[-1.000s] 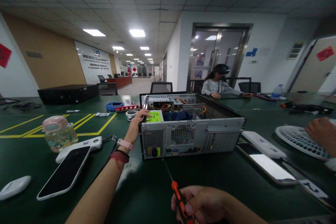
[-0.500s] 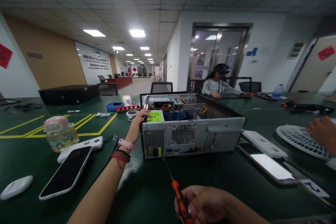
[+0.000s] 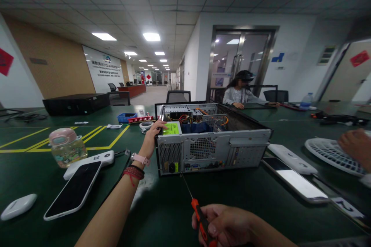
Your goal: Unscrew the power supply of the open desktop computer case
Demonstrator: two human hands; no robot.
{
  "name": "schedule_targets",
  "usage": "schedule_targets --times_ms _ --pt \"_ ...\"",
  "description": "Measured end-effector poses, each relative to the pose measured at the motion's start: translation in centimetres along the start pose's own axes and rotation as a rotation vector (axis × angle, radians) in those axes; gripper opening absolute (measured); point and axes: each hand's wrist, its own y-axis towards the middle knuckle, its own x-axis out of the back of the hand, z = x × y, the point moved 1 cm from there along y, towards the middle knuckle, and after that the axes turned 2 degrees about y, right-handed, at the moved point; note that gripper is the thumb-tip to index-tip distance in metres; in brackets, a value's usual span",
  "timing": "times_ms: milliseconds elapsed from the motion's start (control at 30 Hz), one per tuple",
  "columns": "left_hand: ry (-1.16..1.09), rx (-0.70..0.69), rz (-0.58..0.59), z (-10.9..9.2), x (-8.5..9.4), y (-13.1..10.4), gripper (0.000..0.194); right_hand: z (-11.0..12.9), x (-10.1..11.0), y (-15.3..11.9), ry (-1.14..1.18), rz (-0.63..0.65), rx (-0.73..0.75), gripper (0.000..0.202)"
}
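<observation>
An opened computer case (image 3: 208, 150) lies on the green table (image 3: 162, 208), its rear panel toward me. Orange and other coloured wires show inside. My left hand (image 3: 152, 135) rests on the case's near left corner, fingers over the power supply (image 3: 173, 128) with its yellow-green label; whether it grips the edge is unclear. My right hand (image 3: 217, 222) is closed round the handle of a red and black screwdriver (image 3: 199, 220). The screwdriver's thin shaft points up and away, its tip at the lower edge of the rear panel, below the power socket.
Left of my arm are a phone (image 3: 74, 189), a white power bank (image 3: 100, 159), a bottle (image 3: 68, 148) and a white case (image 3: 19, 206). To the right lie another phone (image 3: 295, 179) and a white fan grille (image 3: 333, 156) beside another person's hand (image 3: 355, 148). A person (image 3: 239, 92) sits across.
The screwdriver handle and my right hand have shifted very slightly, with the tip still at the case's lower edge. My left hand stays on the corner.
</observation>
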Motion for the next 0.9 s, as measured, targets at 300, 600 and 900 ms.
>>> schedule_targets --times_ms 300,600,900 --pt "-0.033 0.002 -0.010 -0.43 -0.01 -0.09 0.031 0.16 -0.15 -0.19 0.004 0.016 0.000 0.041" --pt "-0.002 0.008 0.003 -0.53 -0.03 -0.06 0.032 0.45 -0.22 -0.23 -0.002 0.061 -0.060 0.057" --pt "-0.010 0.008 -0.011 -0.25 -0.11 0.02 0.032 0.07 0.15 -0.08 -0.005 0.021 -0.044 0.055"
